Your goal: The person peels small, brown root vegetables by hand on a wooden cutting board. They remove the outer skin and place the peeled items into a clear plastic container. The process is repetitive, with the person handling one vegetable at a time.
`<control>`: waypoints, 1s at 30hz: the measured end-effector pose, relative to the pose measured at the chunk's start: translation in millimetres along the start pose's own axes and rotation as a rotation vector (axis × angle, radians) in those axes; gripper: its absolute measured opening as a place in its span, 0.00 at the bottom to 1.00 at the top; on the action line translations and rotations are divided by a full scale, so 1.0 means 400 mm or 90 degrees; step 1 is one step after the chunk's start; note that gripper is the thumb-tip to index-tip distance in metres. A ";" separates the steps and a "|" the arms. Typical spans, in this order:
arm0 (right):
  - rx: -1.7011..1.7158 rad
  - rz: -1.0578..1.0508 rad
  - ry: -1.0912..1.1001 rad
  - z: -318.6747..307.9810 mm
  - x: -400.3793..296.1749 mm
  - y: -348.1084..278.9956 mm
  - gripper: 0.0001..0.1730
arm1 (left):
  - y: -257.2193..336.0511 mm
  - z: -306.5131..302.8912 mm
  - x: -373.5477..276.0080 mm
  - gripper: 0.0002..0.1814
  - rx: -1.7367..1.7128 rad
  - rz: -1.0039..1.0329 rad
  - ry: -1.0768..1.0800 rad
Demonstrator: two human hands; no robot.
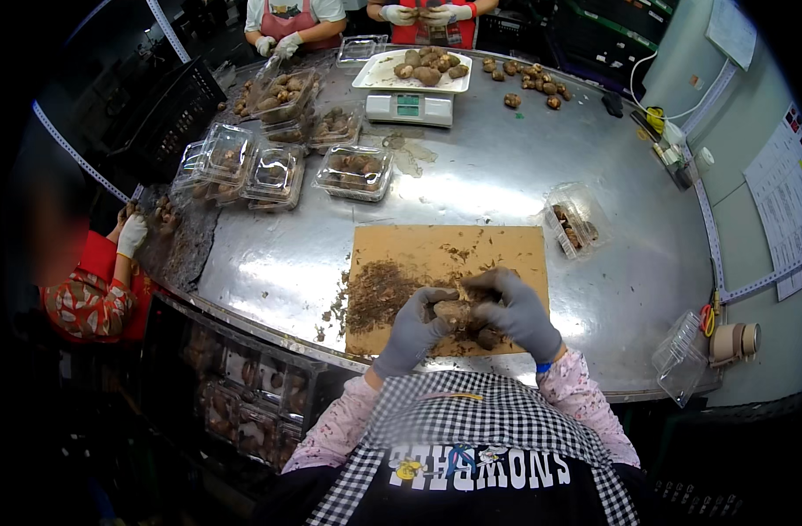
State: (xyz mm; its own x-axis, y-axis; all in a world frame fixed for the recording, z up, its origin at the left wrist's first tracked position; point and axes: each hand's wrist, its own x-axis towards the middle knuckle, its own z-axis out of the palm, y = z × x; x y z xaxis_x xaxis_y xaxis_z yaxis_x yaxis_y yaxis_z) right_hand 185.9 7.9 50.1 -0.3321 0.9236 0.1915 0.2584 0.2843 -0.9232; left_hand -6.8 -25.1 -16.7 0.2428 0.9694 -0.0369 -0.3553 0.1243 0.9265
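Observation:
My left hand (414, 329), in a grey glove, grips a brown taro-like tuber (453, 314) above a sheet of brown cardboard (506, 246). At the tuber's right side is my right hand (516, 315), gloved alike, its fingers bent and thumb apart from them; whether it touches the tuber cannot be told. Under the right hand another tuber (488, 338) lies on the cardboard. Dark peelings and soil (381, 296) cover much of the cardboard's left part.
Around the cardboard stand an open clear plastic box (572, 230) with tubers, closed boxes (353, 172), a digital scale (409, 108) bearing tubers, loose tubers (539, 79), tape rolls (736, 343) and an empty clear box (680, 361). Co-workers' gloved hands are at the far and left edges.

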 end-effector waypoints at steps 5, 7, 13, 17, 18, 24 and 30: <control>-0.071 0.082 -0.023 0.012 -0.005 0.003 0.12 | 0.005 0.006 0.006 0.30 0.147 0.004 -0.044; -0.135 0.078 0.011 0.010 0.018 0.035 0.15 | 0.011 0.013 0.006 0.29 0.204 0.030 -0.056; -0.130 0.120 0.049 -0.012 0.009 0.161 0.19 | -0.009 0.013 0.002 0.23 0.070 0.158 -0.054; 0.087 0.175 -0.122 -0.021 -0.032 0.112 0.21 | -0.008 0.006 0.004 0.22 0.014 0.129 -0.051; 0.062 0.195 -0.152 -0.015 -0.034 0.050 0.21 | -0.010 0.010 0.001 0.22 -0.009 0.126 -0.045; -0.007 0.124 -0.073 0.014 -0.067 0.059 0.26 | 0.030 0.036 0.007 0.16 0.106 0.093 0.007; -0.084 0.069 -0.076 0.018 -0.072 0.052 0.28 | 0.059 0.052 0.010 0.10 0.433 0.241 0.051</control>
State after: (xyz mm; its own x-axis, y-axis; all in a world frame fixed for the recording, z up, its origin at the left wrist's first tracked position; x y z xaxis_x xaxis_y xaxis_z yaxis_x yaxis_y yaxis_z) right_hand 194.4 -14.5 23.1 -0.3989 0.9159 0.0459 0.4129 0.2240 -0.8828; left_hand 4.6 -22.7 13.0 0.1399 0.9354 0.3247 0.2366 -0.3500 0.9064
